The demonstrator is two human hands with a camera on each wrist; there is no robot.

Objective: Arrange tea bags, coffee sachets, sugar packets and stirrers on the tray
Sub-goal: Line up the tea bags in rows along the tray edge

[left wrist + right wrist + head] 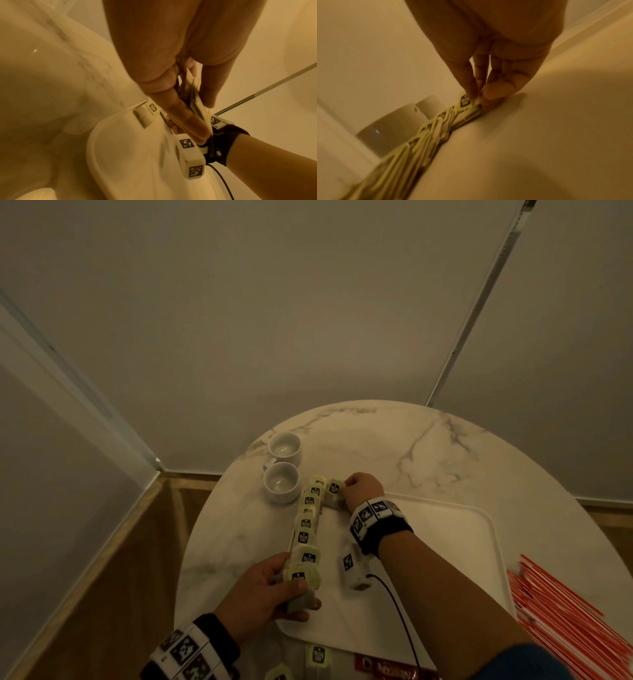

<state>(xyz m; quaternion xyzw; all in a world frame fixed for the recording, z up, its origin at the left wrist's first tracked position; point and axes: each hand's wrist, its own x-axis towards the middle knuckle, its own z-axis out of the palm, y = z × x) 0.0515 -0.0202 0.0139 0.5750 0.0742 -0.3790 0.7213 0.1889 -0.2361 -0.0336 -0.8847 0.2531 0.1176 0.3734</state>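
Right now right hand (363, 487) grip pinches a green-tagged paper tea bag (333, 493) at the far end of the overlapping tea bag row (307, 523) along the white plastic tray (445, 546) left edge. Left hand (270, 594) grips a tea bag stack (303, 583) at the near end. Two white ceramic cups (282, 467) stand just left on the marble worktop (411, 446); red-striped stirrers (565, 614) right.

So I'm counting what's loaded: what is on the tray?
On the tray: a row of tea bags along its left edge, held by both hands. The right forearm hides part.
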